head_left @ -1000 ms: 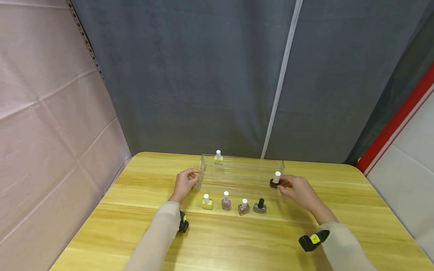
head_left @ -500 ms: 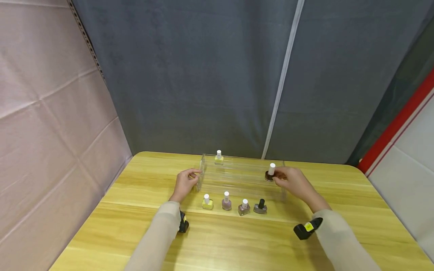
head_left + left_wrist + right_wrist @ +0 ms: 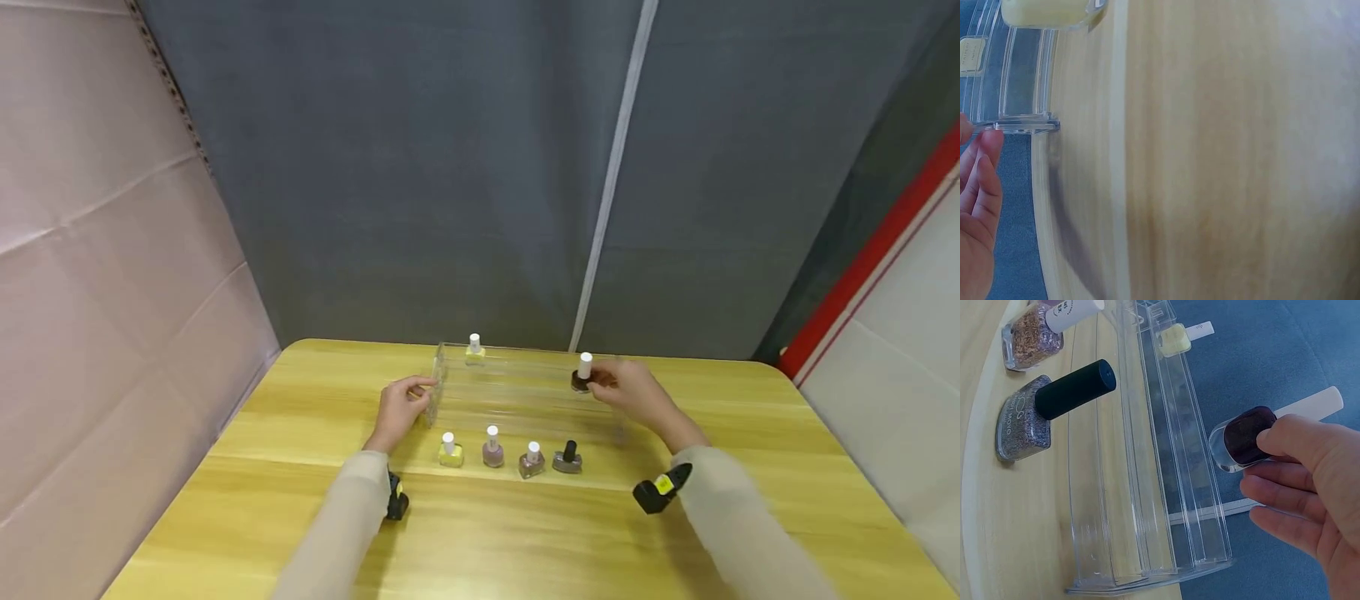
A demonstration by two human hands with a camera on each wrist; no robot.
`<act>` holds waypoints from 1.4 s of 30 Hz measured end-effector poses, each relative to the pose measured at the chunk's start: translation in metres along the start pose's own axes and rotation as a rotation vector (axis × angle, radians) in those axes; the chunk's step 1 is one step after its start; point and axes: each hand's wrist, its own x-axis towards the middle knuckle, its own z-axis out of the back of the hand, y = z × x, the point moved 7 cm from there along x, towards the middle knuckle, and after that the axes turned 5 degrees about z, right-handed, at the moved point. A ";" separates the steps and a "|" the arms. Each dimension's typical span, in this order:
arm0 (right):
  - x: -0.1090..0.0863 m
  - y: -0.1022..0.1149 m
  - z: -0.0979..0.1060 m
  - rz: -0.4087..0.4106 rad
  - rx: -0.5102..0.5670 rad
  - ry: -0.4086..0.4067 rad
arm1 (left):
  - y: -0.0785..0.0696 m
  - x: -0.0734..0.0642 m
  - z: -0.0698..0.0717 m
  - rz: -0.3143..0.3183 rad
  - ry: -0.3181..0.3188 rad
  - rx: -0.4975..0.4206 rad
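My right hand [image 3: 633, 390] pinches a dark nail polish bottle [image 3: 1250, 434] with a white cap. The bottle is held over the right part of the upper tiers of a clear stepped display rack [image 3: 1141, 487]. At the rack's left end, my left hand [image 3: 397, 412] has its fingertips on the clear side panel [image 3: 1019, 125], seeming to pinch its edge. A yellow nail polish bottle [image 3: 475, 353] stands on the top tier near the left end. In front of the rack stand more bottles: yellow [image 3: 451, 455], mauve [image 3: 492, 455], glittery pinkish [image 3: 532, 463] and black-capped glitter [image 3: 567, 461].
The wooden table [image 3: 480, 533] carries the rack close to its far edge. Behind it hangs a dark grey curtain [image 3: 412, 208]. Pale pink cloth [image 3: 112, 317] hangs on the left, and a white panel with a red strip [image 3: 862, 267] stands on the right.
My right hand has carried the dark bottle leftward and farther back, from the rack's right end to over its upper tiers. The left hand stays at the side panel. The head view has shifted slightly.
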 end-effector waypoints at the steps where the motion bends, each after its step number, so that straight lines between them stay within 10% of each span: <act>1: 0.005 0.003 -0.003 0.017 0.009 0.009 | 0.003 -0.002 0.006 0.017 -0.021 0.000; 42: 0.074 0.013 -0.021 0.017 0.110 0.098 | 0.005 -0.007 0.009 0.014 -0.034 -0.007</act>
